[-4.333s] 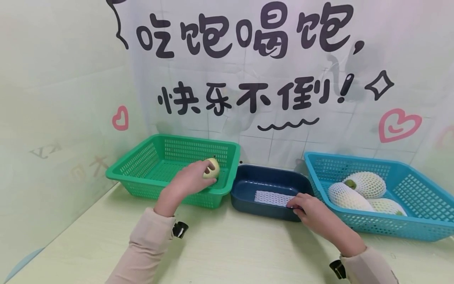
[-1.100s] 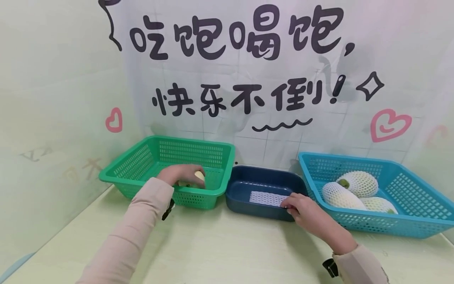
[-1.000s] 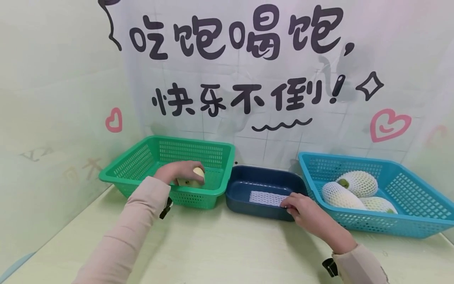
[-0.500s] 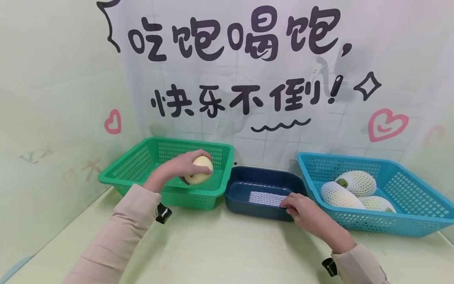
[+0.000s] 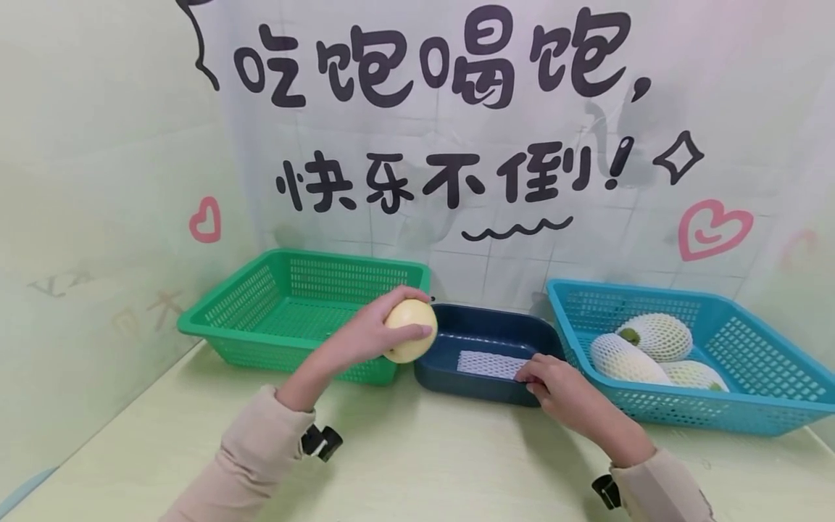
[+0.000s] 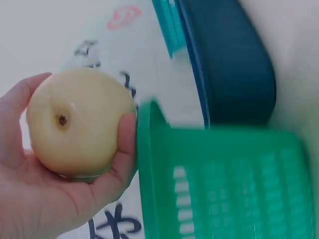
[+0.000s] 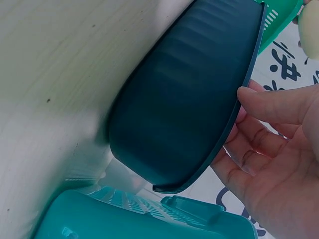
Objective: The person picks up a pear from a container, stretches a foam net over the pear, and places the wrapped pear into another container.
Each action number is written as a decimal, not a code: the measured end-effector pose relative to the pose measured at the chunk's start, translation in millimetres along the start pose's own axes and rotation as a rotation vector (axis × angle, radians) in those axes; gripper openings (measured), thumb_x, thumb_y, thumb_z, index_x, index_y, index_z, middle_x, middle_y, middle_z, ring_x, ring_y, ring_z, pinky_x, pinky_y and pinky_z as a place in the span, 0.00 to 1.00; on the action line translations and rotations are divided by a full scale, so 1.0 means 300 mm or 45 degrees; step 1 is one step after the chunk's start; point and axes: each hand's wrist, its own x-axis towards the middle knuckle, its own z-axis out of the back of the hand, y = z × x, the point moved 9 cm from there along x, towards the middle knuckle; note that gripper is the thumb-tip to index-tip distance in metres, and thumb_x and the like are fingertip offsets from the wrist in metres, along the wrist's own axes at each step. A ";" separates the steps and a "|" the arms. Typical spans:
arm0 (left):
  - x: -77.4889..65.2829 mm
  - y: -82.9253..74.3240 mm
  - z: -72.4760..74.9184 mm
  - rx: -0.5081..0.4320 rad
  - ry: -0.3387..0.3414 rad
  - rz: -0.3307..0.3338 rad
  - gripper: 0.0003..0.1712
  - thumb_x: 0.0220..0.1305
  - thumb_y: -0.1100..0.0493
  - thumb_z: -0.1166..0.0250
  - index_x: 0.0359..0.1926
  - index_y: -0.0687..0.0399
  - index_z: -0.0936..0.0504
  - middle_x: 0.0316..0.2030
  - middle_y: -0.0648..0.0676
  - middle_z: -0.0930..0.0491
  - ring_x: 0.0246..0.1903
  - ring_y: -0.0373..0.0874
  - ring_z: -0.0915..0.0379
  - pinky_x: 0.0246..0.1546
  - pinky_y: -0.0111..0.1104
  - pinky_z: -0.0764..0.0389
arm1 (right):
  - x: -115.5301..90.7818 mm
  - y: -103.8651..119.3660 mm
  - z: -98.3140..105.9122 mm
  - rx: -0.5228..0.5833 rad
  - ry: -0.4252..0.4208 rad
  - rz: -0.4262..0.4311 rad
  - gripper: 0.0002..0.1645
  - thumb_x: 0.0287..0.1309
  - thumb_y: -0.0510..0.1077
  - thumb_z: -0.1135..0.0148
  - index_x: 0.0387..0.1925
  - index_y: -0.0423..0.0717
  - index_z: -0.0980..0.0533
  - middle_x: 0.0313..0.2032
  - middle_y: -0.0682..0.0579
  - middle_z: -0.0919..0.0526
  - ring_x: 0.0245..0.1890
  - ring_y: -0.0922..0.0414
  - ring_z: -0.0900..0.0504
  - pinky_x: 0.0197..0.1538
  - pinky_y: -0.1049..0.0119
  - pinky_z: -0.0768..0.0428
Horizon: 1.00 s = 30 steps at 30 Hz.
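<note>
My left hand (image 5: 368, 335) grips a round pale-yellow pear (image 5: 414, 330), thumb on the near side and fingers over the far side. The pear is above the right end of the green basket (image 5: 261, 336), next to the dark blue tub (image 5: 479, 390). In the left wrist view, the pear's dark-centred dimple (image 6: 62, 120) faces the camera. My right hand (image 5: 570, 391) pinches the tub's near rim, thumb outside and fingers inside. A flattened white foam net sleeve (image 5: 491, 364) lies in the tub, its right end by those fingers; whether they touch it I cannot tell.
On the right stands a blue basket (image 5: 737, 406) with three oval fruits in white foam nets (image 5: 626, 360). A printed wall sheet (image 5: 417, 239) closes off the back, just behind the containers. Pale tabletop (image 5: 443, 464) shows in front.
My left hand has lifted the pear out of the green basket and carried it right, to the basket's end by the tub. My right hand has stayed on the tub's rim.
</note>
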 end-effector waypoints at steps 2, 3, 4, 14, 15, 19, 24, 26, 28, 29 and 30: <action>-0.014 -0.020 -0.033 0.006 0.018 -0.031 0.24 0.57 0.50 0.35 0.55 0.41 0.28 0.52 0.57 0.29 0.42 0.52 0.28 0.32 0.36 0.22 | 0.001 0.000 0.000 0.000 -0.005 -0.004 0.12 0.54 0.27 0.43 0.36 0.43 0.20 0.33 0.51 0.20 0.36 0.55 0.22 0.38 0.66 0.20; -0.020 -0.029 -0.050 0.010 0.028 -0.046 0.23 0.57 0.50 0.35 0.55 0.41 0.28 0.52 0.58 0.29 0.42 0.52 0.28 0.31 0.35 0.22 | 0.001 0.000 0.001 0.000 -0.008 -0.005 0.13 0.53 0.27 0.43 0.36 0.43 0.20 0.33 0.51 0.20 0.36 0.55 0.22 0.39 0.65 0.20; -0.028 -0.039 -0.068 0.006 0.046 -0.066 0.23 0.57 0.51 0.35 0.54 0.42 0.28 0.52 0.58 0.28 0.42 0.52 0.28 0.32 0.35 0.22 | 0.002 0.000 0.003 0.000 -0.011 -0.007 0.12 0.53 0.27 0.43 0.36 0.42 0.20 0.33 0.51 0.20 0.36 0.55 0.22 0.38 0.65 0.20; -0.071 -0.044 -0.235 0.055 0.276 -0.131 0.19 0.57 0.50 0.35 0.51 0.39 0.25 0.45 0.52 0.28 0.43 0.45 0.34 0.31 0.31 0.24 | 0.007 -0.001 0.019 -0.019 -0.024 -0.044 0.12 0.52 0.27 0.42 0.35 0.44 0.20 0.32 0.52 0.20 0.36 0.56 0.22 0.38 0.64 0.20; -0.072 -0.040 -0.246 0.045 0.301 -0.119 0.20 0.56 0.50 0.35 0.51 0.38 0.25 0.45 0.52 0.29 0.43 0.45 0.35 0.31 0.32 0.23 | 0.007 -0.003 0.020 -0.022 -0.024 -0.050 0.12 0.52 0.27 0.42 0.35 0.44 0.20 0.32 0.52 0.20 0.35 0.57 0.22 0.38 0.63 0.20; -0.082 -0.031 -0.288 0.035 0.388 -0.111 0.20 0.52 0.53 0.32 0.48 0.38 0.24 0.45 0.51 0.31 0.43 0.44 0.35 0.32 0.31 0.24 | 0.008 -0.007 0.018 -0.022 -0.017 -0.061 0.12 0.53 0.28 0.41 0.35 0.44 0.20 0.32 0.53 0.20 0.36 0.57 0.22 0.38 0.63 0.20; -0.094 -0.009 -0.333 0.021 0.445 -0.091 0.24 0.46 0.57 0.30 0.47 0.38 0.24 0.44 0.51 0.33 0.41 0.44 0.33 0.33 0.31 0.24 | 0.007 -0.003 0.013 -0.007 -0.008 -0.047 0.12 0.52 0.27 0.42 0.35 0.44 0.20 0.32 0.52 0.20 0.35 0.57 0.22 0.37 0.64 0.20; -0.096 0.000 -0.346 0.009 0.439 -0.082 0.28 0.43 0.60 0.29 0.48 0.40 0.27 0.44 0.51 0.34 0.41 0.44 0.33 0.34 0.31 0.25 | 0.006 -0.002 0.011 -0.006 -0.007 -0.040 0.12 0.52 0.27 0.42 0.35 0.44 0.20 0.32 0.51 0.20 0.35 0.57 0.22 0.37 0.64 0.20; -0.098 0.008 -0.355 0.006 0.423 -0.072 0.34 0.40 0.62 0.28 0.50 0.42 0.32 0.45 0.50 0.35 0.41 0.43 0.34 0.37 0.32 0.26 | 0.007 -0.002 0.008 -0.004 -0.004 -0.039 0.12 0.53 0.27 0.42 0.35 0.44 0.20 0.32 0.51 0.20 0.35 0.57 0.22 0.37 0.64 0.20; -0.098 0.011 -0.359 0.009 0.413 -0.065 0.37 0.39 0.62 0.27 0.51 0.42 0.35 0.45 0.50 0.36 0.41 0.43 0.33 0.38 0.32 0.26 | 0.007 -0.001 0.006 -0.004 -0.002 -0.037 0.12 0.53 0.27 0.42 0.35 0.44 0.20 0.32 0.51 0.20 0.35 0.57 0.22 0.37 0.64 0.20; -0.099 0.015 -0.363 0.015 0.404 -0.059 0.40 0.38 0.63 0.26 0.53 0.43 0.37 0.45 0.50 0.36 0.42 0.43 0.34 0.39 0.33 0.27 | 0.007 -0.002 0.003 -0.003 0.001 -0.039 0.11 0.53 0.27 0.42 0.35 0.43 0.21 0.32 0.50 0.20 0.35 0.56 0.22 0.37 0.64 0.20</action>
